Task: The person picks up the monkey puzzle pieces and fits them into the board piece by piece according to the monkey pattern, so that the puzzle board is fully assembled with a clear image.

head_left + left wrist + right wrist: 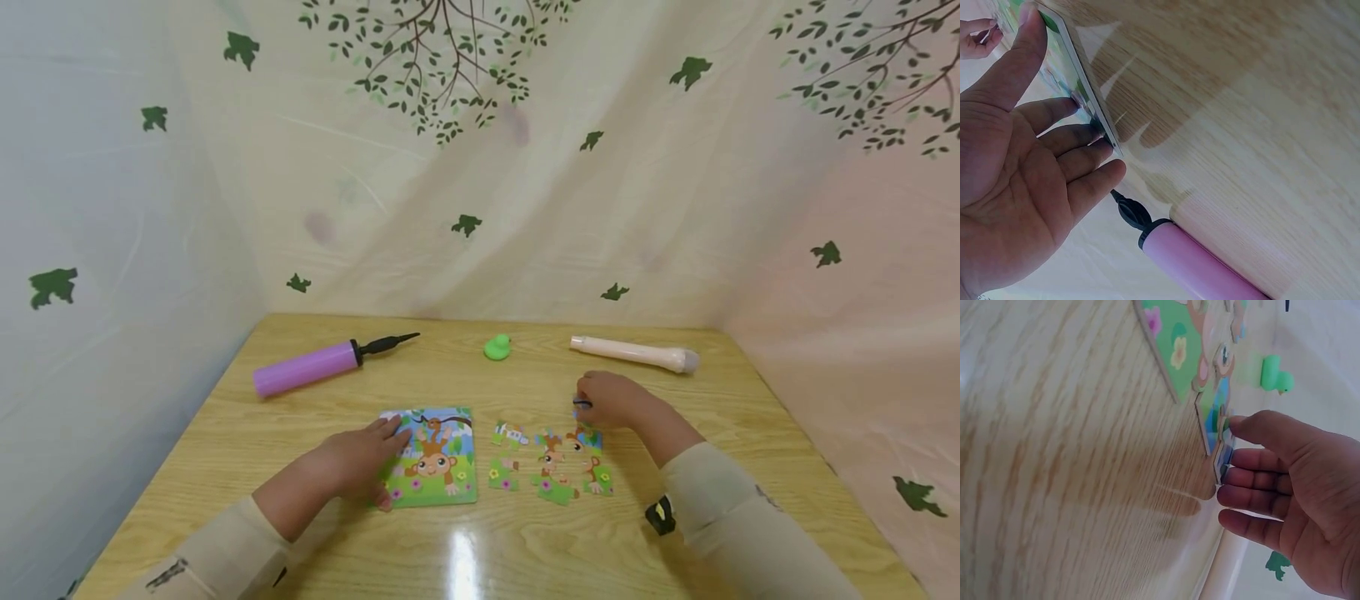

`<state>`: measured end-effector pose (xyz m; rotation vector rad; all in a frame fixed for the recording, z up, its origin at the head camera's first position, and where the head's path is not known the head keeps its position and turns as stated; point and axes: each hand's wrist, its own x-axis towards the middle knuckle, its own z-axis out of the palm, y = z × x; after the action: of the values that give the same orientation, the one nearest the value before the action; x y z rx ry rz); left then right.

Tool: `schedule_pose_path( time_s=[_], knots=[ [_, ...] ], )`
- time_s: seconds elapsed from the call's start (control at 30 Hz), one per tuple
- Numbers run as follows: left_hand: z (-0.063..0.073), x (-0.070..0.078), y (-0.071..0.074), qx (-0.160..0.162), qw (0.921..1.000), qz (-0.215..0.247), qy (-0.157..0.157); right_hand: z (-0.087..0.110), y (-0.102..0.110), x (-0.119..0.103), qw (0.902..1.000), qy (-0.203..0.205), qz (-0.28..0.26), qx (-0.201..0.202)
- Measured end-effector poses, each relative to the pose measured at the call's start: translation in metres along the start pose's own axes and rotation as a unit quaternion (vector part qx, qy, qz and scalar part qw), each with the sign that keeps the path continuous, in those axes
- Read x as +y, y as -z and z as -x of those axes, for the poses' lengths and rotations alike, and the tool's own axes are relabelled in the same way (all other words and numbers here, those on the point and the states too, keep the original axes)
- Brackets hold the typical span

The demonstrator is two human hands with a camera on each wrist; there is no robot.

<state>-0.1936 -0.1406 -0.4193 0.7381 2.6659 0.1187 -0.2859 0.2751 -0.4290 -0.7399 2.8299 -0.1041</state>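
My left hand [352,462] rests on the left edge of a square monkey picture board [444,493]. In the left wrist view its thumb [1027,37] lies along one side and the extended fingers touch another. To the right of the board, several jigsaw pieces [555,489] lie partly joined, with monkey parts, flowers and grass on them. At their far right corner my right hand [618,407] pinches a blue puzzle piece [1224,461] by its edge, thumb on top. That piece lies against a blue-and-green piece [1210,419]; whether the two interlock I cannot tell.
A purple hand pump [306,370] with a black nozzle lies at the back left. Behind the puzzle sits a green toy duck [497,347]. A pale toy microphone [633,352] lies at the back right, just beyond my right hand. Cloth walls [450,267] border the table.
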Motion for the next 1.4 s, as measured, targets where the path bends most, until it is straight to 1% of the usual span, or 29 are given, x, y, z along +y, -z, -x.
schedule_pose_path(
  time_s=[0.1,0.27,0.37,0.5,0.57,0.77,0.97,1.03,1.17,1.4],
  knots=[
    [0.0,-0.001,-0.001,-0.001,1.0,-0.002,-0.001,0.0,0.001,-0.002,0.9995,0.005,0.029,0.012],
    [-0.001,-0.002,-0.002,-0.001,1.0,-0.002,-0.002,-0.005,0.0,-0.008,0.9984,0.009,0.035,0.044],
    [0.0,-0.002,-0.002,-0.002,1.0,-0.001,0.0,-0.013,0.0,-0.017,0.9961,0.036,0.03,0.074],
    [0.001,-0.002,-0.001,-0.004,1.0,0.002,0.001,-0.024,0.005,-0.042,0.9918,0.078,0.035,0.095],
    [0.001,-0.002,-0.001,-0.005,1.0,0.004,0.001,-0.029,0.008,-0.057,0.9906,0.089,0.039,0.096],
    [0.001,-0.003,-0.002,-0.006,1.0,0.005,0.002,-0.043,0.011,-0.103,0.9875,0.122,0.059,0.081],
    [0.001,-0.003,-0.003,-0.005,0.9999,0.01,0.006,-0.055,0.008,-0.14,0.9805,0.159,0.092,0.071],
    [0.001,-0.003,-0.003,-0.005,0.9999,0.011,0.008,-0.059,0.007,-0.148,0.9782,0.164,0.104,0.072],
    [0.0,-0.004,-0.003,-0.003,0.9999,0.008,0.009,-0.069,0.001,-0.162,0.9763,0.162,0.124,0.071],
    [0.0,-0.004,-0.002,-0.004,1.0,0.005,0.006,-0.078,-0.008,-0.176,0.9751,0.151,0.157,0.042]
  ],
)
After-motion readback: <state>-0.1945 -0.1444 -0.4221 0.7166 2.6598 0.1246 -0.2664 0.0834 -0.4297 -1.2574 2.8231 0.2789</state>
